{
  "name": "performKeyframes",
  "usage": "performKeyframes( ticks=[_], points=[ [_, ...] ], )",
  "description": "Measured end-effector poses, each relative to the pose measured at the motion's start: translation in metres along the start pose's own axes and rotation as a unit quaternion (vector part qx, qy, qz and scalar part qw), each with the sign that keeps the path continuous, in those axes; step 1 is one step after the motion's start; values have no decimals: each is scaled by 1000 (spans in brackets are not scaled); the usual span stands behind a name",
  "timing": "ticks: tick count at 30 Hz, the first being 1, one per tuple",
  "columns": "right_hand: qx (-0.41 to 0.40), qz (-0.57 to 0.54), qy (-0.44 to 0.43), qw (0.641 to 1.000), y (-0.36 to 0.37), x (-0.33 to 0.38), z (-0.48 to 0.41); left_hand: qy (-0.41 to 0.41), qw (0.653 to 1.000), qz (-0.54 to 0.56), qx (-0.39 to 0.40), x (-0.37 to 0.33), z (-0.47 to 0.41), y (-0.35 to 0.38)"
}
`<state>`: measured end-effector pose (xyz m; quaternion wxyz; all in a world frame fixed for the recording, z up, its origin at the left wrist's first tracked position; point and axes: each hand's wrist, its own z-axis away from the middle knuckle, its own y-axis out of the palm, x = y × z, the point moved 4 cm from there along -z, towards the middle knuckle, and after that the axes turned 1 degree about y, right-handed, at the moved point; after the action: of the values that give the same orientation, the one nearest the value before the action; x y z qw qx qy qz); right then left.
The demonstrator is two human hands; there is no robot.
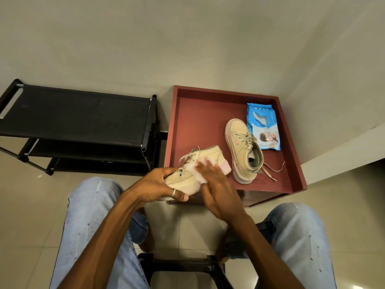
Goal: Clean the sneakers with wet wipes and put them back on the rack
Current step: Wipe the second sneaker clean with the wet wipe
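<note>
The sneaker being cleaned (210,155) is held in the air over the near left corner of the red box-topped table (198,113), heel pointing far and right. The left hand (164,184) is clamped on its toe end, fingers curled over the upper and the ringed thumb under the sole. The right hand (216,188) lies with its fingers fairly straight and spread, pressing a bunched white wet wipe (192,168) against the side near the laces. The shoe looks light enough for one hand. Its beige upper is probably soft and will give under rubbing, while the thick pale sole looks stiff, so the sole and toe cap seem the surest places to hold it while the other hand scrubs. The wipe is limp and damp and will likely slide or ball up unless kept flat. The loose laces could drag or snag on the way to the rack. By count there are two sneakers: the held one, and a second sneaker (243,149) standing on the table just right of it, toe far, its laces trailing. There is one wipe in use and one blue wipes pack (263,126) just beside that second shoe. One black rack (73,113) stands left of the table, with three tiers visible and neither sneaker on it yet.
</note>
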<state>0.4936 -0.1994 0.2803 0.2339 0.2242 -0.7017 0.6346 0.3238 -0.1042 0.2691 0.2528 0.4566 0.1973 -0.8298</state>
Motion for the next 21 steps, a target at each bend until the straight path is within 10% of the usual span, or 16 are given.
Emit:
performKeyframes(
  ticks=[13,21],
  points=[
    [-58,-19,273,960,-31,-55,-48,-24,999,23,-10,0,-1,-2],
    [-66,-25,246,967,-16,-36,-23,-27,999,36,-20,-1,-2,-2]
  ],
)
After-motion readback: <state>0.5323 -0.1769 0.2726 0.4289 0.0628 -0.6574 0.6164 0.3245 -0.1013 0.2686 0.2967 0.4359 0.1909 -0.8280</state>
